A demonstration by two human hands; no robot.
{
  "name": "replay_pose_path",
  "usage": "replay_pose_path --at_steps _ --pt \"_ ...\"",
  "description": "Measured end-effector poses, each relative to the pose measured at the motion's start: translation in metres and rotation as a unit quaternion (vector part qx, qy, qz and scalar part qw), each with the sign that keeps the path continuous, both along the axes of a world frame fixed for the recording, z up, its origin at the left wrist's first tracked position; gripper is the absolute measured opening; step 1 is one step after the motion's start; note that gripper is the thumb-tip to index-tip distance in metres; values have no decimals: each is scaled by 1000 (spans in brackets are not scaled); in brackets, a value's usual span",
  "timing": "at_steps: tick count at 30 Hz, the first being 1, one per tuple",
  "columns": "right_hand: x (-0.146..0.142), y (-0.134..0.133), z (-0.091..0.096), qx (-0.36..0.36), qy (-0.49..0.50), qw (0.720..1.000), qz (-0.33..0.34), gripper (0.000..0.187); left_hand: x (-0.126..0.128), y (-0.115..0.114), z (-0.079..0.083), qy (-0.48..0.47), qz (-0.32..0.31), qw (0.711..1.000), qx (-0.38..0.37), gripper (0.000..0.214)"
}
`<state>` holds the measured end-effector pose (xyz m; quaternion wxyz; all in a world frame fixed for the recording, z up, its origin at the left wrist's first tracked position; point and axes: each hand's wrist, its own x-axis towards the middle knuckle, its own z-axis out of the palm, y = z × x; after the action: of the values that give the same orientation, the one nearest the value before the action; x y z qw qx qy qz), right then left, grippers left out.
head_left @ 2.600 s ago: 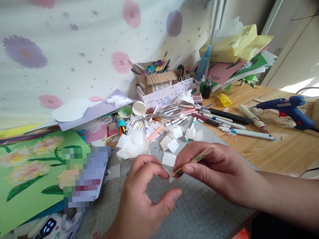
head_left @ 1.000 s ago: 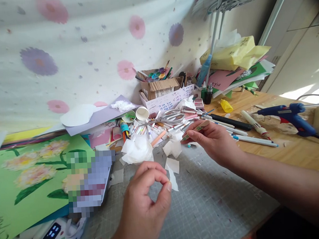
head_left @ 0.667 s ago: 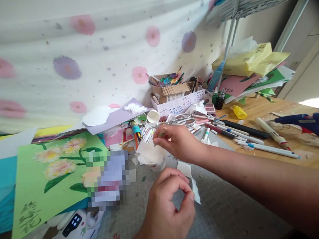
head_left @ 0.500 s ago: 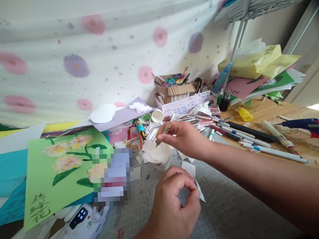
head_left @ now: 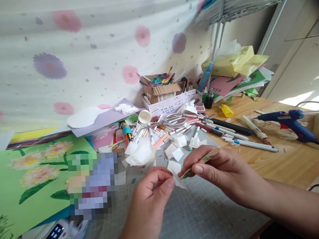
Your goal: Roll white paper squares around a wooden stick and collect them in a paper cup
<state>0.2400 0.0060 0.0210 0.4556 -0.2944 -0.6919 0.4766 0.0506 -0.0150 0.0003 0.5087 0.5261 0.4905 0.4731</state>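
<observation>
My left hand [head_left: 152, 194] pinches a small piece of white tissue paper [head_left: 178, 181] between thumb and forefinger above the grey cutting mat [head_left: 196, 217]. My right hand [head_left: 221, 169] grips a thin flat stick [head_left: 201, 162] with a green-stained tip, and that tip touches the tissue piece. Just beyond the hands lie several cut white tissue squares [head_left: 177, 152] and a crumpled white tissue wad [head_left: 141, 154] sitting on a small cup.
A green card with painted flowers [head_left: 31, 179] lies at left. A heap of pens and scissors [head_left: 175, 120] lies behind, with a cardboard box [head_left: 162, 89] at the wall. A blue glue gun [head_left: 290, 121] rests on the wooden table at right. Stacked papers [head_left: 234, 64] sit at back right.
My right hand reached with the stick to the cup under the tissue wad, then came back to the tissue piece in my left hand. The camera swung left and back.
</observation>
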Motion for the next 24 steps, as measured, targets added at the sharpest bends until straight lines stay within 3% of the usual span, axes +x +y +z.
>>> replay_pose_path --at_steps 12,24 --pt "-8 3 0 43 -8 999 22 8 1 -1 -4 -69 20 996 -55 16" --pt "-5 0 0 114 -55 992 -5 8 0 -1 -2 -69 -11 995 -71 7"
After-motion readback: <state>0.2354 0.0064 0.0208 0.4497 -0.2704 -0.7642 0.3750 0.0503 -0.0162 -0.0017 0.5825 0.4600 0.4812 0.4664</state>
